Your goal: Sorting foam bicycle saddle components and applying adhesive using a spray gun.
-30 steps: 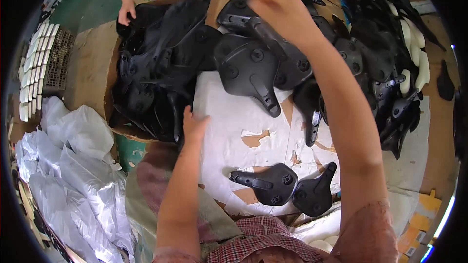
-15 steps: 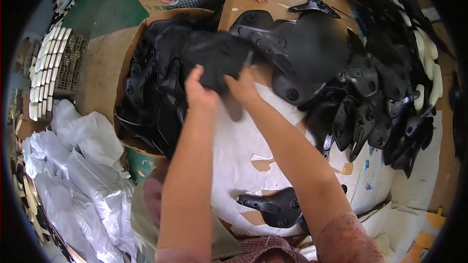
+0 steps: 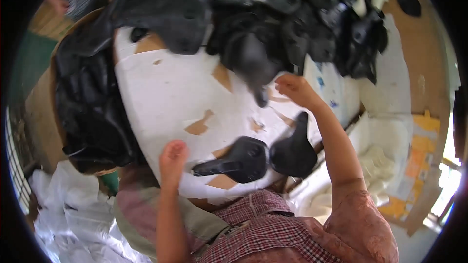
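At far left, a cardboard box (image 3: 55, 61) holds black shells (image 3: 92, 92), its wall apparently retaining the heap. The left hand (image 3: 174, 161) is blurred above the white-covered table (image 3: 156, 87): nothing shows in it; finger spread cannot be told. A saddle-shaped shell (image 3: 251, 156) lies flat nearby, seemingly spaced for access. A blurred shell (image 3: 251, 61) sits at the pile's edge; beside its narrow end, the right hand (image 3: 295, 90) has bent fingers, whether pinching it cannot be told.
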{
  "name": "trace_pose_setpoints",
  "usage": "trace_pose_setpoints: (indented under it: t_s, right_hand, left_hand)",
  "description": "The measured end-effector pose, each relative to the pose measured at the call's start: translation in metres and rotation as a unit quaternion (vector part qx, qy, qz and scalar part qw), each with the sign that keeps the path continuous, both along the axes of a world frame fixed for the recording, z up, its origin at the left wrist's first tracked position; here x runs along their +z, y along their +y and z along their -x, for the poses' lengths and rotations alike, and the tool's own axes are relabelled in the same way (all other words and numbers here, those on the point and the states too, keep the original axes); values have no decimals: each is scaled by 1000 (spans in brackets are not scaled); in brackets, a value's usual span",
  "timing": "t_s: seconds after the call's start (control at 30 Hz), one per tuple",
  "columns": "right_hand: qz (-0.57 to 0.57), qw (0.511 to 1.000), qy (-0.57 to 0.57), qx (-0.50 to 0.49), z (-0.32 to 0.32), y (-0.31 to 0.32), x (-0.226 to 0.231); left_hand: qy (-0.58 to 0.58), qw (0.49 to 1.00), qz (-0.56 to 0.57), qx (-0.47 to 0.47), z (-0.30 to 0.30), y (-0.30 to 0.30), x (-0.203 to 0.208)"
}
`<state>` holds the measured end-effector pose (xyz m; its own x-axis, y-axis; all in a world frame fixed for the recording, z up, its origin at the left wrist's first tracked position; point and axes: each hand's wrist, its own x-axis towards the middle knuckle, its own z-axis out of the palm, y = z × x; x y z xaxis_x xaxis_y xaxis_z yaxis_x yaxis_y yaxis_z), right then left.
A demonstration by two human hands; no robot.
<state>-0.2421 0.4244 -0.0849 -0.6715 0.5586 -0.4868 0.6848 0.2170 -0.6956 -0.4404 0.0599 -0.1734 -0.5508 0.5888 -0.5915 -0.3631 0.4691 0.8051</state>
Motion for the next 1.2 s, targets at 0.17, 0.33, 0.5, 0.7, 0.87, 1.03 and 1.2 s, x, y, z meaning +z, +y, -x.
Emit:
trace_pose_setpoints:
  t_s: [0.17,0.33,0.5,0.7,0.87,1.03,1.2]
  right_hand:
    - [-287,920,-266,-21,-217,7,-60]
    - [163,955,-176,-177,-233,-83,-47]
    - [-119,984,-109,69,-155,-135,20]
    - [-104,987,109,-51,-47,-129,81]
    - [242,940,234,-61,83,-158,127]
    - [17,927,330,177,87,-186,61]
    - [25,980,190,58,-31,-214,42]
  left_hand:
    - [237,946,12,-221,-99,59,8]
    - [271,836,127,-461,-114,48,30]
    - [326,868,147,-346,-171,2,29]
    - [384,852,171,-311,-182,-49,24]
    - [296,820,212,-442,-180,-47,44]
    - [256,867,192,-382,-172,-45,33]
    - [236,924,107,-280,-91,-83,2]
